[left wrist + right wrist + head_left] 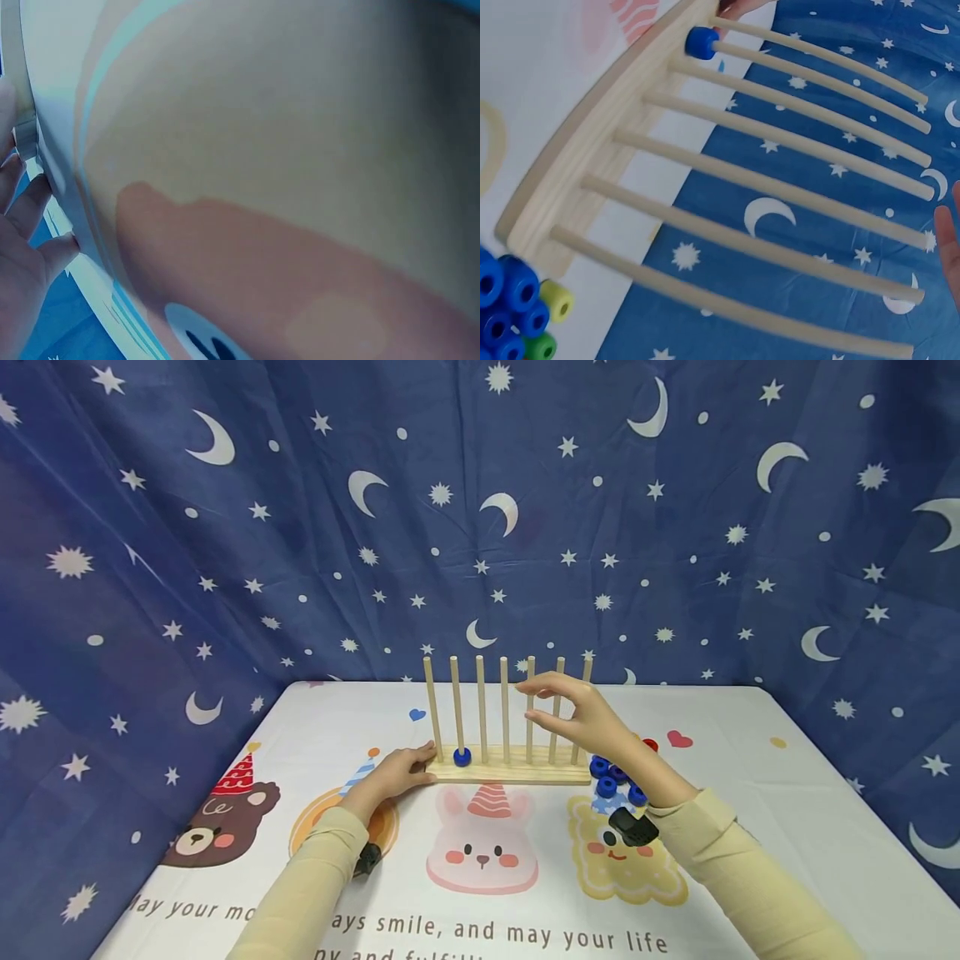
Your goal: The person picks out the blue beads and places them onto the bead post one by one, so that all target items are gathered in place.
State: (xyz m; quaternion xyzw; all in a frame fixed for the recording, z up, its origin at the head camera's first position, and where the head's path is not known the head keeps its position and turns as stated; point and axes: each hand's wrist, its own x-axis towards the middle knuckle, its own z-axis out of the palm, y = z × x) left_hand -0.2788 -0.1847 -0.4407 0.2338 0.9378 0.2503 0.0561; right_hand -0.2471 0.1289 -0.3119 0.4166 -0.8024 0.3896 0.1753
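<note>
A wooden rack with a row of several upright pegs (517,768) stands mid-table. One blue bead (462,757) sits at the bottom of the second peg from the left; in the right wrist view the same blue bead (702,43) is around its peg against the base. My left hand (393,772) grips the left end of the base, thumb in front and fingers behind. Raised near the tops of the pegs right of centre, my right hand (581,710) holds nothing, its thumb and forefinger apart. The left wrist view shows part of the left hand (22,255) at its edge.
Blue beads (607,787) cluster by the rack's right end, partly behind the right forearm, with a red bead (650,744), a yellow bead (556,300) and a green bead (540,347). A printed tablecloth (720,727) covers the table; a star-patterned curtain (465,527) hangs behind.
</note>
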